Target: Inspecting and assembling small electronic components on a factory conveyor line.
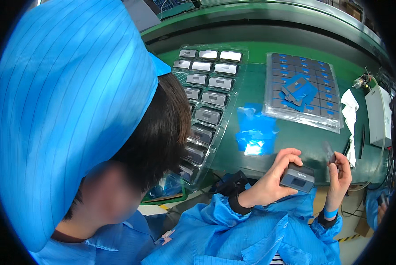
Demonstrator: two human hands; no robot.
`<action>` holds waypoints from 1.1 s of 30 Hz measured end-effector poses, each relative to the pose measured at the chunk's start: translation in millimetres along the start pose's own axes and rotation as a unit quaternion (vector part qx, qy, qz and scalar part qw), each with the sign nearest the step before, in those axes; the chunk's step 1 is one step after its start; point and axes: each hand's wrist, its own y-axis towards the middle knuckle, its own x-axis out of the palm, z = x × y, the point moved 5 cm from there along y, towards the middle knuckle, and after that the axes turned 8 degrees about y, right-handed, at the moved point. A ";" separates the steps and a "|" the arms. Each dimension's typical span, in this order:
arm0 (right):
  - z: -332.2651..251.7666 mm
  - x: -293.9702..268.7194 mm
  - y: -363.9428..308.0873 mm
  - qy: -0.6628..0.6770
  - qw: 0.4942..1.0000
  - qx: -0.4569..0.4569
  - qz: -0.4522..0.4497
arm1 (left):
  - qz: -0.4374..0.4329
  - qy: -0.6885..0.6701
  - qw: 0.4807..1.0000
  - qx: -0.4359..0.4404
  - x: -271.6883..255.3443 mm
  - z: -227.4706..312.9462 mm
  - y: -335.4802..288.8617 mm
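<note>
1. Gray box (297,179) in my L hand (270,183), gripped btwn thumb (near side) & fingers (far side), display side up.
2. R hand (340,177): pinching small thin translucent pc (329,152) btwn thumb & fingertips, to R of box, not touching it.
3. Box held at near edge of green table (290,139).
4. Blue film (256,128) on table, beyond L hand.
5. Clear tray (232,106) w/ similar boxes, farther L.

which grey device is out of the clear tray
The grey device held in the left hand; the other devices like it sit in rows in the clear tray further left.
</note>
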 end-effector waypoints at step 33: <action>-67.9 5.7 20.8 -0.215 0.956 -0.194 -0.048 | 0.032 -0.035 0.998 -0.047 -23.2 2.8 3.2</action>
